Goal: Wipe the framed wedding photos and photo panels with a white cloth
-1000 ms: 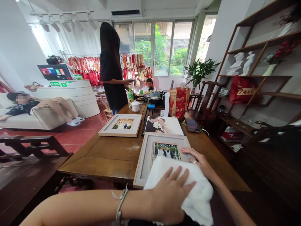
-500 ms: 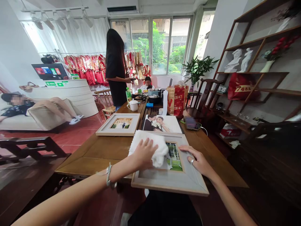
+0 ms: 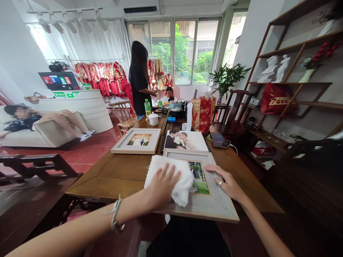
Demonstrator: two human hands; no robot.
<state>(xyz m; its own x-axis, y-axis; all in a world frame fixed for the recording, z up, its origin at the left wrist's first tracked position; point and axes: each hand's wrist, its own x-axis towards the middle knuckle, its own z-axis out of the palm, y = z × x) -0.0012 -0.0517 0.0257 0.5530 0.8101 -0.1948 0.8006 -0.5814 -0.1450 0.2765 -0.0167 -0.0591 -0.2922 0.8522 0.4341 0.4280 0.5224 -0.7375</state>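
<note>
Left half of the framed photo (image 3: 199,177) is being covered by the white cloth (image 3: 166,165); phone (image 3: 220,141) screen is being blurred out; shelf (image 3: 294,84) is being cropped by the right edge.

The picture frame (image 3: 206,208) lay flat at the near edge of the wooden table (image 3: 123,175), its near side overhanging that edge. It had a pale wood moulding, a wide grey mat and a wedding photo at the centre. The white cloth (image 3: 186,185), soft and bunched, lay on the frame's left part, covering the photo's left half and touching the glass.
</note>
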